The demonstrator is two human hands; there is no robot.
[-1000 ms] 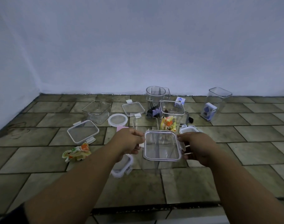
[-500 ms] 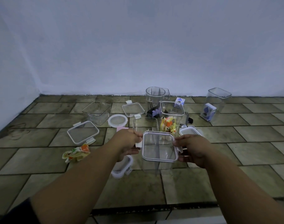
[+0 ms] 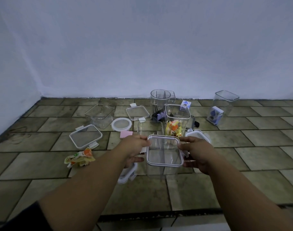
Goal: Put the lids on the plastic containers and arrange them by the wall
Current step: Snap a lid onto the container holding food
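Both hands are pressing on a square clear lid (image 3: 165,150) sitting atop a tall clear container (image 3: 162,170) standing on the tiled floor (image 3: 209,189); the left hand (image 3: 135,148) is closing its grip on the lid's left edge, the right hand (image 3: 196,153) clamping the right edge — fingers curled over the rim; further open containers and loose lids are lying beyond, nearer the wall (image 3: 142,47).

Dim, bluish, even light with faint shadows, soft grainy detail, wide-angle bending toward the edges.
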